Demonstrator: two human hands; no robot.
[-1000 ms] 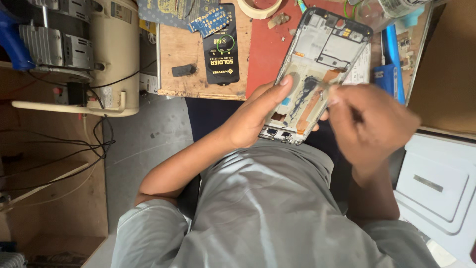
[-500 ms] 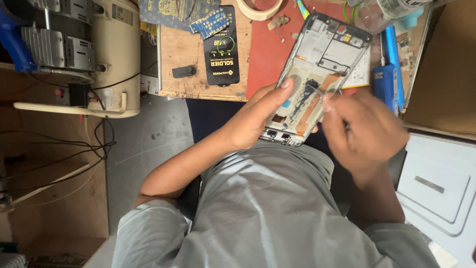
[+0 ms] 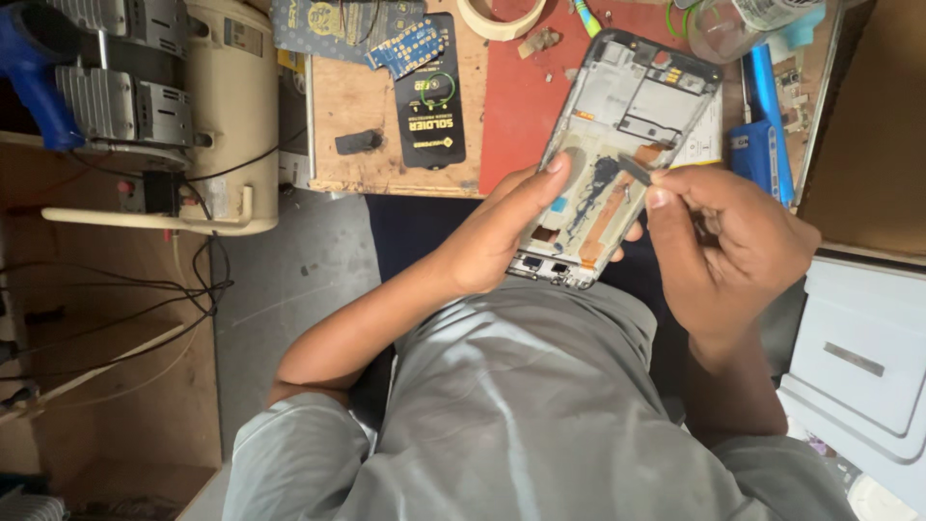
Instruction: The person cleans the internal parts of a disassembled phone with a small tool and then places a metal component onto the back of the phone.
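Observation:
My left hand (image 3: 497, 239) grips an opened phone frame (image 3: 622, 135) from its left side, thumb pressed on the inner face, holding it tilted over the edge of the red mat (image 3: 526, 106). The frame shows bare metal, an orange flex strip and dark glue marks. My right hand (image 3: 728, 246) pinches a thin metal tool (image 3: 635, 171), its tip touching the middle of the frame near the orange strip. Both forearms rise from my lap, where a grey shirt fills the lower view.
On the wooden bench lie a black flat package (image 3: 429, 92), a small black part (image 3: 357, 142), a tape roll (image 3: 502, 14), a blue tool (image 3: 762, 121) and a clear jar (image 3: 728, 24). A cream machine (image 3: 227, 106) with cables stands left. A white box (image 3: 863, 362) sits right.
My right hand has shifted slightly and the tool tip now rests nearer the middle of the frame. My left hand keeps its hold on the phone frame.

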